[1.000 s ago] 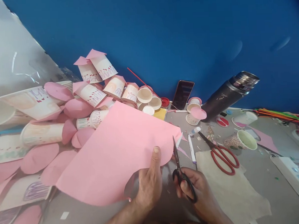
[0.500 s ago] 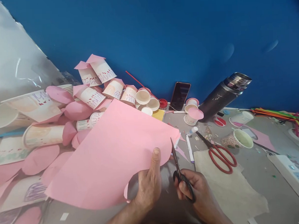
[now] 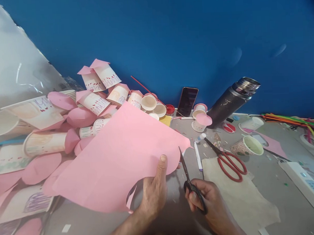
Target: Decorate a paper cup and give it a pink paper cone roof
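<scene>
A large sheet of pink paper (image 3: 114, 157) is gripped at its lower right by my left hand (image 3: 155, 187), thumb on top and the other fingers hidden beneath. The sheet's near edge has a curved cut-out, with a narrow strip curling down. My right hand (image 3: 204, 202) has its fingers in the handles of black-handled scissors (image 3: 185, 168). Their blades point up and away, close to the paper's right edge, and look nearly closed. Whether the tips touch the paper I cannot tell.
Paper cups with pink paper tops (image 3: 107, 76) are piled at the left. Behind are a phone (image 3: 187, 101) and a dark flask (image 3: 229, 102). On the right lie red-handled scissors (image 3: 232, 166), a cream cloth (image 3: 233, 197), a marker (image 3: 198, 155), a patterned cup (image 3: 248, 145) and a power strip (image 3: 302, 180).
The pink sheet has turned slightly, its lower left corner shifting right and up. My right hand and the scissors have moved slightly right. Both hands keep their holds.
</scene>
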Action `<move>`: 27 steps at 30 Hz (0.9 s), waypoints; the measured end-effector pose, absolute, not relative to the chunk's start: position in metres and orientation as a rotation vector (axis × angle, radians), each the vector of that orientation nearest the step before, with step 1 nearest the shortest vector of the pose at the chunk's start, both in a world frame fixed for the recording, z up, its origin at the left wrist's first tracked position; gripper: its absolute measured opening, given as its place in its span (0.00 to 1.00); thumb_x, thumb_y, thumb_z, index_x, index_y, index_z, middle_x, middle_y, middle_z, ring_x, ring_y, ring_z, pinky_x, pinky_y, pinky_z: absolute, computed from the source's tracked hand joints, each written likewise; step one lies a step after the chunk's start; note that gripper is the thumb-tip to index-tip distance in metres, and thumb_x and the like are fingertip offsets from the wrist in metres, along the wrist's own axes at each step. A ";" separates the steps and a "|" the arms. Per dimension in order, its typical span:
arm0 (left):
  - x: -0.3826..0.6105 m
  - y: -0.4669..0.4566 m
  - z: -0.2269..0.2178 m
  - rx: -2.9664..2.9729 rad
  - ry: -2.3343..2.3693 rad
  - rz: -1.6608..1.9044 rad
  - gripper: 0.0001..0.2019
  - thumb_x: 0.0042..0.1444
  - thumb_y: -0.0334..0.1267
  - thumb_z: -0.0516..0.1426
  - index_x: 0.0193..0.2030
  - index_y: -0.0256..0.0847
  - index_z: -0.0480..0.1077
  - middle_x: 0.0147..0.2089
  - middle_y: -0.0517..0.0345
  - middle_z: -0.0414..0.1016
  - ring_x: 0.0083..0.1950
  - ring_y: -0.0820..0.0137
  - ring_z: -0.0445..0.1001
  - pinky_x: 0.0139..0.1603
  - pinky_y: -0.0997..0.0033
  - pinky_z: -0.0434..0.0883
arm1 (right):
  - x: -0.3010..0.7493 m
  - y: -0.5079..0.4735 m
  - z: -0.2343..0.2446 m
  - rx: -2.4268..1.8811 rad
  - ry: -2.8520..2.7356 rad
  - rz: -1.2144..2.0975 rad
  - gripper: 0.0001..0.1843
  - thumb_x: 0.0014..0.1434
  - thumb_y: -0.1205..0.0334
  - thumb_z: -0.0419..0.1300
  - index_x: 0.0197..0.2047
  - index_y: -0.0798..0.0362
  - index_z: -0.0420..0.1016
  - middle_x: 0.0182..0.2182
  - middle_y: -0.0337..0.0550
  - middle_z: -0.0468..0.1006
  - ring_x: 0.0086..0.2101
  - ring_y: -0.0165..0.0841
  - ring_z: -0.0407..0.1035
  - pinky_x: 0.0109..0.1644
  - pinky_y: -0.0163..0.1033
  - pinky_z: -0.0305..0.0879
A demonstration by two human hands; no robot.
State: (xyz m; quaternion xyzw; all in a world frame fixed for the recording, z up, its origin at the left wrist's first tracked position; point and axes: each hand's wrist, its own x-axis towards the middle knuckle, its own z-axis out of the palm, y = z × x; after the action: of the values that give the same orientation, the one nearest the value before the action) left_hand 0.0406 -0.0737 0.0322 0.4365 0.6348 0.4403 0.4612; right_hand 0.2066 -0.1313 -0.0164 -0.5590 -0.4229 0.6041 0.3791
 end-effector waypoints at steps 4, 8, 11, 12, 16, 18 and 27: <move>0.041 -0.072 0.037 1.081 1.549 1.041 0.31 0.57 0.73 0.53 0.26 0.48 0.77 0.21 0.55 0.73 0.26 0.60 0.71 0.39 0.58 0.75 | 0.209 -0.132 -0.017 -1.441 -1.063 1.542 0.36 0.49 0.25 0.68 0.26 0.54 0.75 0.16 0.38 0.70 0.21 0.29 0.59 0.28 0.35 0.57; 0.041 -0.071 0.039 1.070 1.535 1.060 0.29 0.57 0.71 0.55 0.26 0.47 0.77 0.26 0.50 0.78 0.38 0.53 0.80 0.53 0.53 0.77 | 0.209 -0.131 -0.013 -1.454 -1.069 1.546 0.36 0.48 0.24 0.69 0.25 0.53 0.74 0.15 0.38 0.69 0.20 0.28 0.58 0.27 0.35 0.57; 0.041 -0.070 0.040 1.069 1.492 1.083 0.29 0.56 0.71 0.56 0.25 0.46 0.77 0.34 0.45 0.83 0.47 0.49 0.81 0.61 0.49 0.74 | 0.210 -0.131 -0.011 -1.482 -1.075 1.541 0.36 0.47 0.24 0.69 0.25 0.54 0.74 0.15 0.38 0.69 0.20 0.28 0.57 0.27 0.35 0.56; 0.041 -0.070 0.040 1.068 1.479 1.091 0.29 0.56 0.70 0.56 0.25 0.46 0.77 0.36 0.44 0.83 0.48 0.48 0.80 0.63 0.48 0.73 | 0.211 -0.131 -0.011 -1.490 -1.078 1.538 0.36 0.47 0.24 0.69 0.25 0.54 0.74 0.15 0.38 0.69 0.20 0.28 0.57 0.27 0.35 0.56; 0.040 -0.069 0.041 1.065 1.448 1.085 0.25 0.57 0.67 0.58 0.25 0.48 0.77 0.37 0.44 0.84 0.51 0.47 0.80 0.66 0.49 0.72 | 0.214 -0.133 -0.013 -1.496 -1.081 1.529 0.36 0.47 0.24 0.69 0.25 0.54 0.74 0.15 0.38 0.69 0.20 0.28 0.58 0.27 0.35 0.56; 0.040 -0.068 0.041 1.082 1.407 1.087 0.24 0.58 0.65 0.58 0.25 0.48 0.78 0.36 0.44 0.83 0.51 0.47 0.80 0.67 0.49 0.71 | 0.214 -0.134 -0.013 -1.492 -1.069 1.532 0.36 0.47 0.24 0.69 0.25 0.54 0.75 0.15 0.38 0.69 0.20 0.28 0.58 0.27 0.35 0.56; 0.040 -0.069 0.042 1.078 1.374 1.046 0.20 0.57 0.63 0.59 0.33 0.51 0.81 0.33 0.45 0.84 0.51 0.45 0.81 0.67 0.50 0.70 | 0.218 -0.133 -0.015 -1.476 -1.063 1.510 0.35 0.48 0.26 0.70 0.26 0.54 0.75 0.16 0.40 0.71 0.19 0.28 0.60 0.26 0.34 0.58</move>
State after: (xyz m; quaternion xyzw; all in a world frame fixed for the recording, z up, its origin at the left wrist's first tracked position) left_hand 0.0396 -0.0690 0.0420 0.4505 0.5744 0.4371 0.5253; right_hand 0.2175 -0.1331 -0.0146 -0.5779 -0.4160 0.5910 0.3790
